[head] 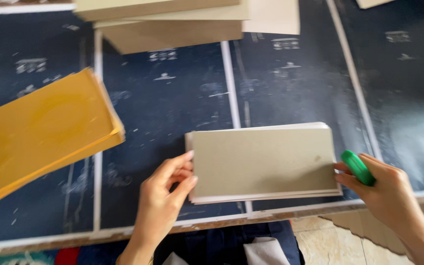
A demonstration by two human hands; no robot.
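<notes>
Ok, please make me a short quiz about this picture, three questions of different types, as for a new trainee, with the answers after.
1. True or false: both hands touch the grey card stack.
2. Multiple choice: what does the right hand hold besides the stack's edge? A) a green tool B) a red pen C) a metal ruler
3. Short answer: what lies to the left of the left hand, and what colour is it?

Key
1. True: the left hand is at the stack's left edge, the right hand at its right edge.
2. A
3. A pile of yellow sheets, on the dark blue table cover.
</notes>
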